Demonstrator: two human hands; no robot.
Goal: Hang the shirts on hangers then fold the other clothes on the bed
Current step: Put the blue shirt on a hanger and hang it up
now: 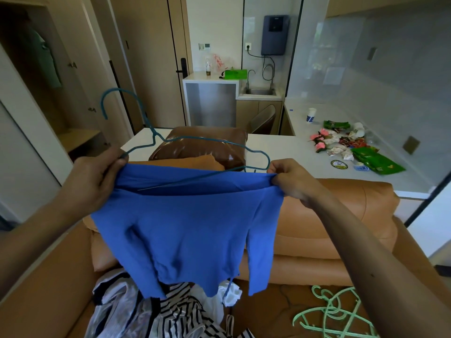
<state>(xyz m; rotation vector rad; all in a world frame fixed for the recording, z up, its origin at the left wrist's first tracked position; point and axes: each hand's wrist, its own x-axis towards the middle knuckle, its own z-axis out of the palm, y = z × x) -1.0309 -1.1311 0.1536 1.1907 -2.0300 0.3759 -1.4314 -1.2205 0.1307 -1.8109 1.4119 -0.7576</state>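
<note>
striped clothes [170,313] lie heaped lowest, on the sofa [317,211]. above them hangs the shirt [185,235], its edge stretched open between both hands: left hand [97,176] grips cloth and one hanger [219,140] end together, right hand [290,181] pinches cloth only. the hanger runs left to right, bottom bar partly inside the opening (hook up-left). its free end sits just beside the right thumb, so that hand looks best placed to tuck it in.

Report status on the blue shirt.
Hands: left hand grips blue shirt edge plus wire hanger end; right hand pinches opposite edge. Hanger bar partly inside shirt opening, far shoulder outside. Striped pile below; no obstruction.
</note>
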